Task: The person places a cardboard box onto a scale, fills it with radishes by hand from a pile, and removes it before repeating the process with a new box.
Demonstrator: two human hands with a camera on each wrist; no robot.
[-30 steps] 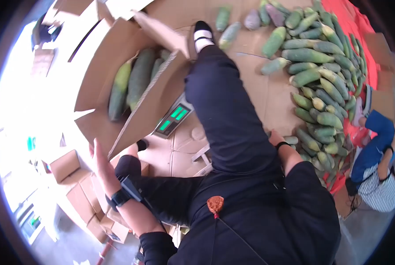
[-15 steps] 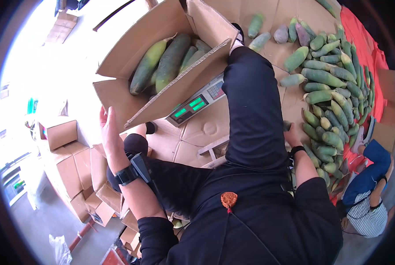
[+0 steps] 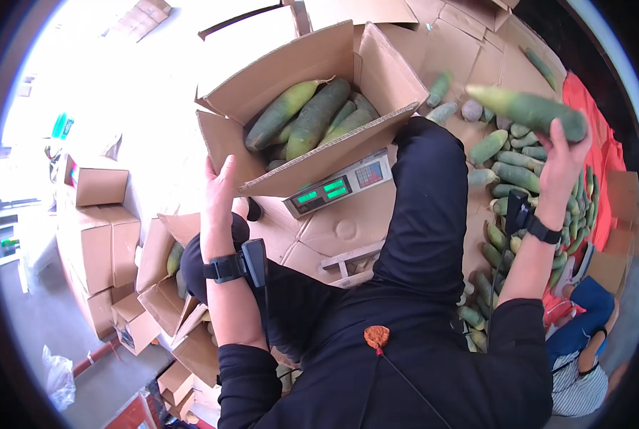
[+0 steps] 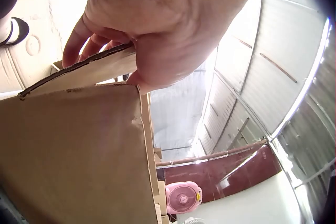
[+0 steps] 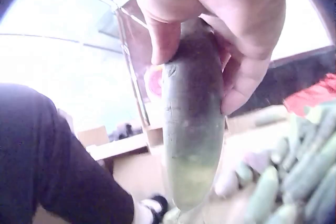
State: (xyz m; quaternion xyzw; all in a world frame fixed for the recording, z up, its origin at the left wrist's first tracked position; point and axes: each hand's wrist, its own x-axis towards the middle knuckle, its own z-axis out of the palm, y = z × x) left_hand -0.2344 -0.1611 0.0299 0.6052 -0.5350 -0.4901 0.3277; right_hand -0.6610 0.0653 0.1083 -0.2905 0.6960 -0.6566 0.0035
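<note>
My right hand (image 3: 564,159) grips a long green radish (image 3: 523,109) by its darker end, raised over the pile at the right; in the right wrist view thumb and fingers pinch the radish (image 5: 191,124) from both sides. The left hand (image 3: 220,187) holds the near left corner of an open cardboard box (image 3: 319,166) with several large green radishes (image 3: 312,118) inside. In the left wrist view the left hand (image 4: 152,29) has its fingers and thumb round the flap edge (image 4: 100,66). Below the box is a scale (image 3: 341,184) with lit green digits.
Many radishes (image 3: 512,175) lie piled on cardboard at the right, beside red cloth (image 3: 600,157). A seated person in a striped top (image 3: 577,386) is at the lower right. Stacked boxes (image 3: 105,236) stand at the left; a pink fan (image 4: 182,196) shows in the left wrist view.
The right hand has risen from low beside the knee with a radish in its grip. The head view has shifted, so the box appears farther right. The left hand remains at the box corner.
</note>
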